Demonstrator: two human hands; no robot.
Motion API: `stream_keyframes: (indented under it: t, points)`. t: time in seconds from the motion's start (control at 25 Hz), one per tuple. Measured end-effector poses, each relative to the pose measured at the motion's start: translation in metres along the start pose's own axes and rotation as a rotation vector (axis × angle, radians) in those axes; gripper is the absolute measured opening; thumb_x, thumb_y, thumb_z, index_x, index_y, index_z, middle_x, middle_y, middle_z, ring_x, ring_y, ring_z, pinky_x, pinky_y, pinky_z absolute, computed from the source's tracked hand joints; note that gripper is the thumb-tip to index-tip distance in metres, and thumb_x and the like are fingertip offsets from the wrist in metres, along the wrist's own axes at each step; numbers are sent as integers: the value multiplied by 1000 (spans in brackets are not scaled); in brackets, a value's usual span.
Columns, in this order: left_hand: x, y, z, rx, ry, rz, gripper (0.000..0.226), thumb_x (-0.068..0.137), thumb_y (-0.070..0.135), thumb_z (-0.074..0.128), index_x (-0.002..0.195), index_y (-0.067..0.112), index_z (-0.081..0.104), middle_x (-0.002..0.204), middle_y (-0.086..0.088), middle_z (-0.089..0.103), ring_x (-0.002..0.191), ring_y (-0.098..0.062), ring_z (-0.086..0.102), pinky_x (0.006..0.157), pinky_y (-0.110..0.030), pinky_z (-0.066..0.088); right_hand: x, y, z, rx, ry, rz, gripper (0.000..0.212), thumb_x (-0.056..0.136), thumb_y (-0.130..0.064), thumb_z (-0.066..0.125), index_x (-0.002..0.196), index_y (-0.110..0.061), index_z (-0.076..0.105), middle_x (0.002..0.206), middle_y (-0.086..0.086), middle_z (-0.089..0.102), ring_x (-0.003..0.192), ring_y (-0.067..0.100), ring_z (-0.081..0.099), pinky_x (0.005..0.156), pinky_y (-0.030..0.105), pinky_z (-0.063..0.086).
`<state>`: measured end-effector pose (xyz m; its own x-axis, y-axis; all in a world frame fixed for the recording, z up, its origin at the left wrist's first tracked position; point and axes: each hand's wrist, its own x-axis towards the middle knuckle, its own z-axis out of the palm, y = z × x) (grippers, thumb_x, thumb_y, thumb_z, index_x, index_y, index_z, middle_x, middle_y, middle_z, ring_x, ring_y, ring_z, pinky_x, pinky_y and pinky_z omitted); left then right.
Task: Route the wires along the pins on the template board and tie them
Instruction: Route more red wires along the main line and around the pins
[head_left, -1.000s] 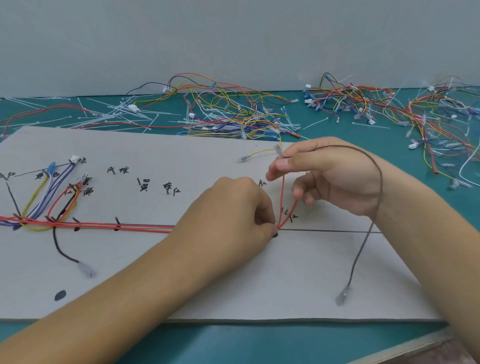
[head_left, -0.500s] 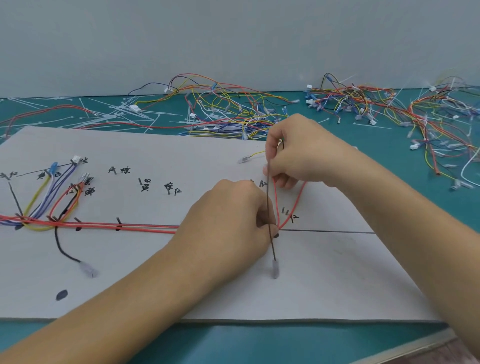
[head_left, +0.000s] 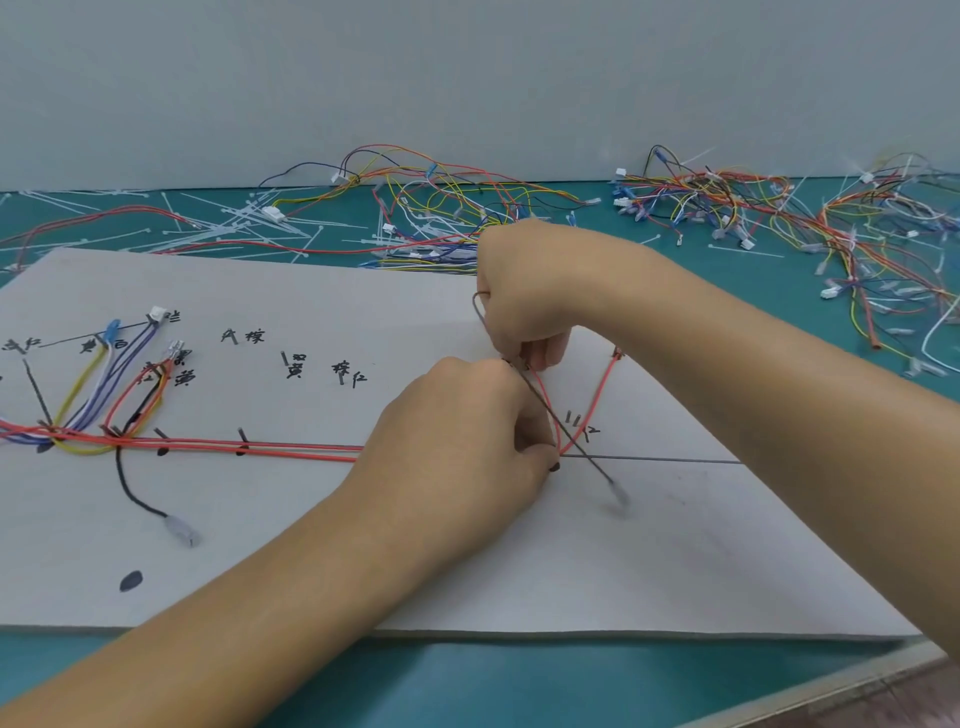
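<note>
Head view: the left hand (head_left: 457, 447) is clenched over the two red wires (head_left: 291, 449), its fingertips pinning them to the board (head_left: 675, 561) just where they turn up and away from the drawn line. The right hand (head_left: 524, 301), just beyond it, has its fingers curled round a thin brown wire (head_left: 597, 469) and seems to pinch one red end with it. The brown wire loops out above that hand and slants down to the near right across the red bend, and its blurred tip hangs just past the drawn line. Left of the hands, the red pair already lies straight along the row of dark pins (head_left: 242, 441). At the far left end, yellow, blue and white wires (head_left: 114, 374) branch off to their marked spots, and a black wire (head_left: 124, 483) trails toward the near edge. So the left half looks routed, in my judgement, while the right branch is only now being laid, and the brown wire is not yet on any path. I see no tie round the bundle, so the tying seems still to do. Loose cable ties (head_left: 234, 221) and heaps of spare wires (head_left: 467, 202) lie on the green table (head_left: 467, 675) beyond the board.
</note>
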<state>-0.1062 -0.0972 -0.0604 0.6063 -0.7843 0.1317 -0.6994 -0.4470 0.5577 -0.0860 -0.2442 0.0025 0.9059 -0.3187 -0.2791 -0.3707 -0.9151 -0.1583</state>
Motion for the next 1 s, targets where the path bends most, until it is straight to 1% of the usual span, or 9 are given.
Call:
stream_keyframes:
  t: [0.12, 0.2, 0.28, 0.4, 0.48, 0.64, 0.8, 0.92, 1.0]
  points:
    - [0, 0, 0, 0, 9, 5, 6, 80, 36, 73, 79, 32, 78, 74, 15, 71, 72, -8, 63, 68, -36, 58, -3, -14, 1, -191, 10, -50, 10, 74, 2, 55, 70, -5, 59, 41, 4, 63, 40, 17, 67, 53, 25, 58]
    - [0, -1, 1, 0, 14, 6, 5, 80, 35, 74, 77, 32, 77, 71, 15, 69, 70, -7, 63, 66, -36, 57, -6, -20, 4, -319, 59, -109, 15, 74, 1, 58, 65, -9, 51, 29, -1, 50, 35, 16, 58, 38, 19, 47]
    - [0, -1, 1, 5, 19, 10, 5, 80, 36, 74, 76, 32, 76, 69, 16, 68, 68, -6, 62, 65, -35, 57, -7, -23, 6, -394, 104, -149, 25, 77, -2, 60, 65, -12, 41, 38, 0, 47, 44, 14, 47, 33, 23, 33]
    - [-1, -2, 1, 6, 18, 10, 6, 79, 36, 74, 76, 32, 76, 70, 15, 69, 69, -6, 62, 65, -35, 57, -1, -23, 11, -389, 180, -173, 34, 85, -11, 59, 69, -12, 30, 67, 3, 41, 68, 29, 48, 59, 29, 39]
    - [-1, -2, 2, 1, 25, 16, 5, 79, 35, 74, 76, 31, 76, 69, 14, 68, 68, -7, 63, 65, -35, 57, -1, -22, 14, -372, 244, -211, 33, 90, -8, 52, 72, -14, 25, 71, 8, 36, 76, 32, 43, 66, 37, 38]
    - [-2, -2, 3, -4, 37, 20, 5, 80, 33, 74, 76, 30, 75, 73, 14, 68, 70, -9, 63, 66, -36, 57, -13, -18, 15, -412, 267, -258, 24, 97, -8, 48, 81, -17, 33, 66, 3, 28, 67, 26, 37, 53, 33, 28]
    - [-2, -2, 3, -13, 28, 18, 5, 81, 33, 73, 79, 31, 77, 78, 14, 72, 74, -11, 65, 70, -37, 57, -23, -3, 17, -279, 273, -235, 34, 93, -12, 56, 67, -12, 34, 65, 2, 36, 58, 15, 35, 50, 32, 27]
    - [-2, -3, 1, -49, 14, 0, 4, 80, 33, 74, 78, 33, 77, 71, 16, 69, 72, -7, 64, 69, -36, 58, -29, 14, 18, -136, 263, -226, 13, 77, -6, 60, 65, -12, 59, 61, 2, 52, 59, 8, 45, 48, 26, 38]
    - [-2, -3, 1, -46, 14, 2, 4, 79, 32, 73, 78, 33, 77, 66, 18, 66, 69, -6, 63, 67, -35, 58, -31, 24, 20, -44, 265, -216, 15, 76, -4, 64, 70, -17, 71, 61, -7, 61, 59, 0, 52, 48, 21, 40]
